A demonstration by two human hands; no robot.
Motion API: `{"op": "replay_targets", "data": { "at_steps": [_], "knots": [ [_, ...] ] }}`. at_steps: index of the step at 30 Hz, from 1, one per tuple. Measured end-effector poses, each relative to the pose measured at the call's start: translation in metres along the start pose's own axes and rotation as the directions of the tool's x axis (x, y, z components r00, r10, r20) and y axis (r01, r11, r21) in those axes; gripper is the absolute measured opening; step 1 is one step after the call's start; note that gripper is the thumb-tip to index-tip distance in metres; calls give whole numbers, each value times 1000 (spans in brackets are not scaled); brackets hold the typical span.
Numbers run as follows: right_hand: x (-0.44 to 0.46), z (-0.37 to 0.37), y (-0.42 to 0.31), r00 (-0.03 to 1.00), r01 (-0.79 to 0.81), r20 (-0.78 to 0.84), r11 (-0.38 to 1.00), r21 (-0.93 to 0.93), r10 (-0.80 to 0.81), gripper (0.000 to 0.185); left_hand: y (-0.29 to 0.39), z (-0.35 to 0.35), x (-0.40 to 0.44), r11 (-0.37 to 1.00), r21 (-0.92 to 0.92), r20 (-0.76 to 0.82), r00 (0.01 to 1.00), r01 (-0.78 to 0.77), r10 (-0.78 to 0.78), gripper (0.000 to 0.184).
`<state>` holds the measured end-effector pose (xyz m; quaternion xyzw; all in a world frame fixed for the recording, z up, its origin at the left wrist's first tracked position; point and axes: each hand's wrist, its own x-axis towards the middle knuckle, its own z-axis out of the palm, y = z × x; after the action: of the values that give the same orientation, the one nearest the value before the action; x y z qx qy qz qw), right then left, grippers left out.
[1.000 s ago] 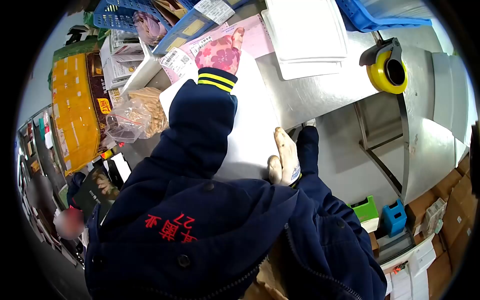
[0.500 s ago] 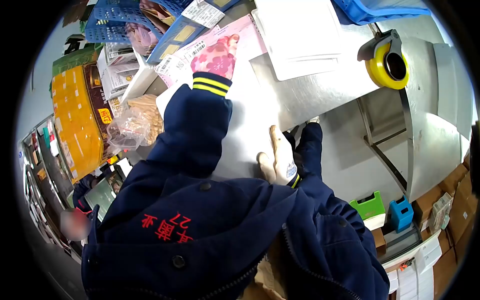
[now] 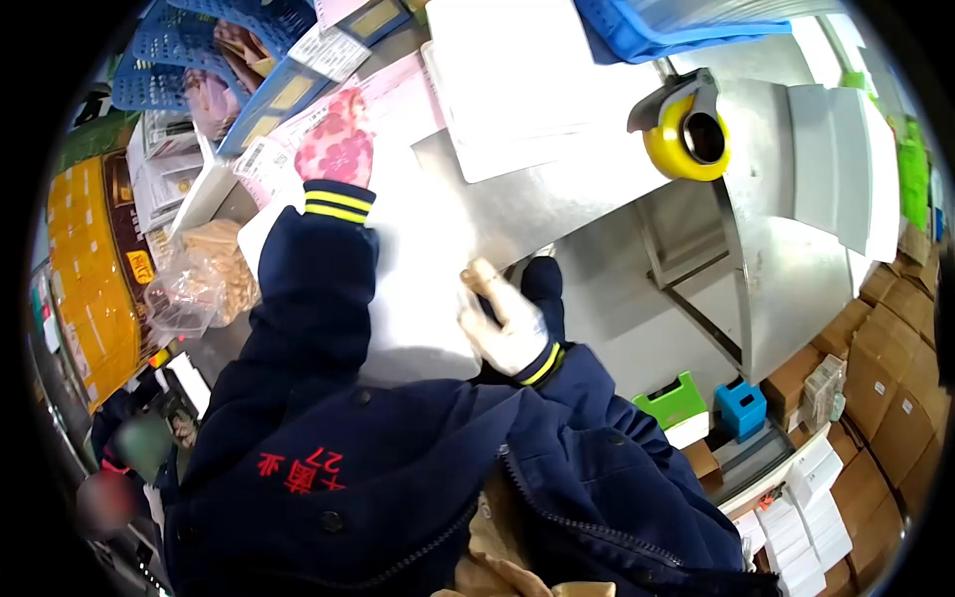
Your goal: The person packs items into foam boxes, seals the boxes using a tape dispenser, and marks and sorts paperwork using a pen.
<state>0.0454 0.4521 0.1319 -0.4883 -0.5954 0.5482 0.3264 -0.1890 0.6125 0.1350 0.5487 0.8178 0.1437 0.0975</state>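
My left hand, in a pink floral glove, rests on pink printed slips at the upper left; its fingertips are blurred against the paper, so their grip is unclear. Beneath my left forearm lies a smooth white sheet or board, bright with glare. My right hand, in a white glove with soiled fingertips, is at this board's right edge, thumb and fingers apart, with nothing visible between them. Several stacked white lids or trays lie right of the slips.
A yellow tape roll in a dispenser stands on the metal table. Blue baskets, a bag of tan sticks and a yellow-taped carton are at left. A co-worker's sleeve shows at lower left. Cartons stand at right.
The view has shifted, moving the table items leftward in the picture. My right hand has moved inward over the board's edge, its fingers turned left. My left hand stays on the slips.
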Motion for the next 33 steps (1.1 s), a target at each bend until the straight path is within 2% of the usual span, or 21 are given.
{"op": "replay_targets", "data": {
  "at_steps": [2,3,4,5,7,9,12,14,16,17,19,21,22,23,25,26,27,28,30,31,33],
  "knots": [
    [21,-48,19,948,46,-307,988,-146,-89,52,-1,4,-1,990,122,-157,983,-74,93,29],
    [43,-80,23,832,111,-459,904,-413,-312,52,-5,6,1,988,140,-177,980,-68,93,28],
    [61,-109,27,749,100,-567,904,-417,-344,54,-4,7,0,986,126,-229,964,-106,133,29],
    [81,-143,31,714,103,-456,724,-682,-531,60,-3,6,1,986,145,-207,973,-76,106,29],
    [115,-172,46,740,-160,-471,555,-816,-479,78,-6,6,0,983,174,-149,986,-55,81,33],
    [142,-180,38,848,-388,-502,446,-807,-171,81,-16,14,2,965,252,-92,990,-79,105,33],
    [165,-180,52,825,-565,-553,218,-796,121,79,-5,6,-6,949,306,24,998,-70,66,34],
    [167,-185,57,834,-536,-551,253,-806,13,69,-11,10,-5,956,277,62,995,-96,82,32],
    [172,-190,62,856,-477,-512,272,-836,-71,64,-12,11,-12,926,336,-137,964,-170,227,29],
    [171,-195,57,874,-450,-483,293,-844,-47,61,-37,27,-8,944,174,-293,900,-281,322,29],
    [161,-217,61,903,-375,-429,471,-798,-9,54,-25,20,-11,974,209,-280,949,-89,146,28],
    [139,-226,49,882,-271,-455,922,-276,123,38,-7,6,-12,988,123,-177,982,91,-68,29],
    [126,-224,34,903,-108,-421,994,-25,88,32,-5,4,-11,989,115,-162,984,95,-75,29],
    [115,-220,21,915,55,-402,971,233,44,27,-5,3,-11,990,104,-146,986,99,-83,28],
    [103,-213,19,937,139,-342,830,540,66,22,-2,4,-11,983,165,-164,985,74,-47,27],
    [103,-179,-14,932,105,-292,612,784,215,23,-2,4,-11,987,135,-155,986,89,-67,26],
    [105,-169,0,949,18,-298,924,383,105,27,-1,4,-10,989,107,-148,985,103,-87,25],
    [121,-153,10,956,-75,-43,383,921,291,38,1,3,-11,992,101,-178,982,78,-59,24],
    [141,-107,18,919,-223,183,76,972,350,41,2,2,-12,997,57,-202,978,60,-47,24],
    [153,-89,25,874,-211,180,18,977,452,40,2,2,-13,999,5,-229,973,33,-31,24],
    [167,-65,30,909,-259,239,12,966,342,28,4,0,-10,979,-197,-272,962,-49,-7,26]
  ]
}}
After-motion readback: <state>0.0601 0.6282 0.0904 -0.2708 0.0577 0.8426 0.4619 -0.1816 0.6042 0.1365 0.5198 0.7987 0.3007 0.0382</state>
